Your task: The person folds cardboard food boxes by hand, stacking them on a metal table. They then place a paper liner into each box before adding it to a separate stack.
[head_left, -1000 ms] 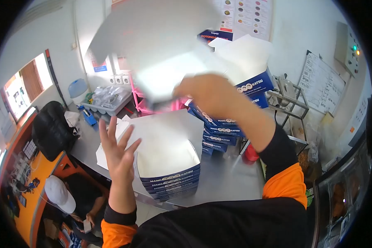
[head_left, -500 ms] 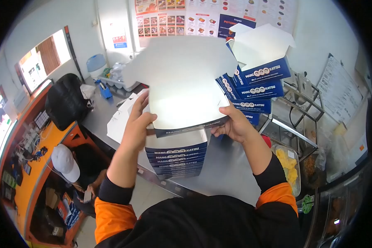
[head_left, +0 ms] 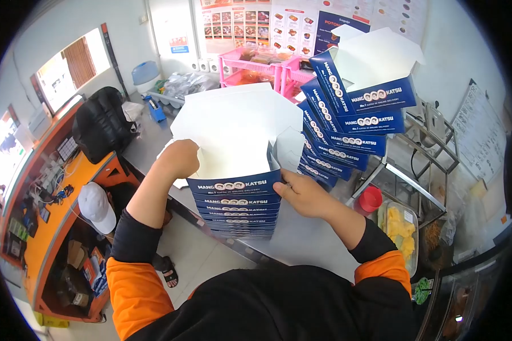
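A blue-and-white cardboard food box (head_left: 233,184), its white lid standing open at the back, sits on top of a stack of nested boxes (head_left: 237,214). My left hand (head_left: 179,159) is closed at its left wall, with the fingertips hidden. On the front right corner my right hand (head_left: 302,193) presses its thumb, and its fingers go out of sight behind that side. A loose-looking white side flap (head_left: 289,149) stands up at the right of the box. Farther right, a leaning stack of blue boxes (head_left: 355,141) is topped by one with its lid up.
Pink baskets (head_left: 250,58) stand behind the boxes. Right of me are a red cup (head_left: 370,199), a tub of yellow food (head_left: 400,233) and a metal rack (head_left: 415,187). A person in a white cap (head_left: 96,207) is low at left, beside the orange counter (head_left: 51,227).
The box has come down from above the stack and now sits on it. My left hand has moved to its left wall, my right hand to the front right corner. The view has shifted slightly.
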